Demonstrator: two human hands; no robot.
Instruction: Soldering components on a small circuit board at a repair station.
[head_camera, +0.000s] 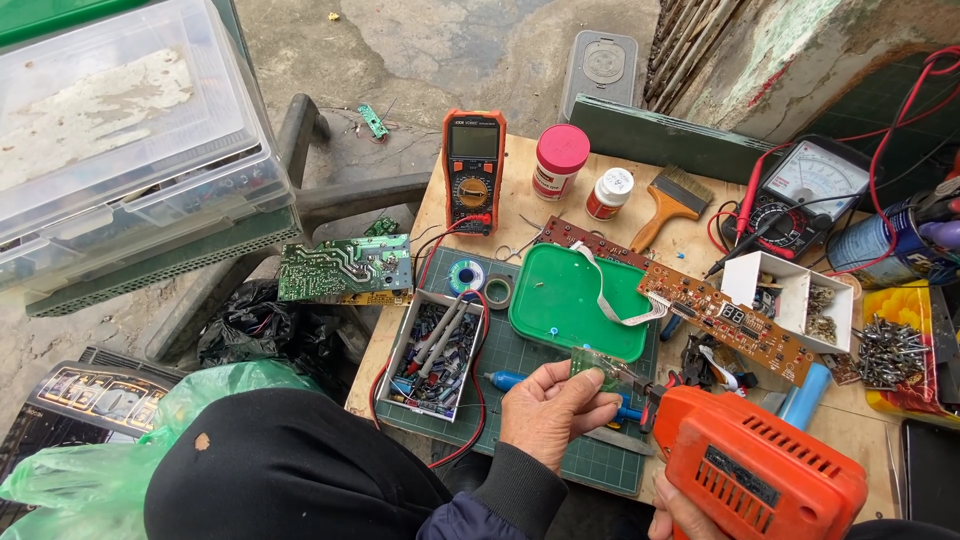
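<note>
A single camera worn on the person's head looks steeply down and forward over a small wooden table (520, 190). It sits close: the person's own dark hood fills the bottom left, and the table's near edge runs under the left hand (548, 410) and right hand (680, 512) low in the picture. The table's far edge lies near the top, with bare concrete ground beyond. The right edge seems cut off by the frame. No second view exists.
</note>
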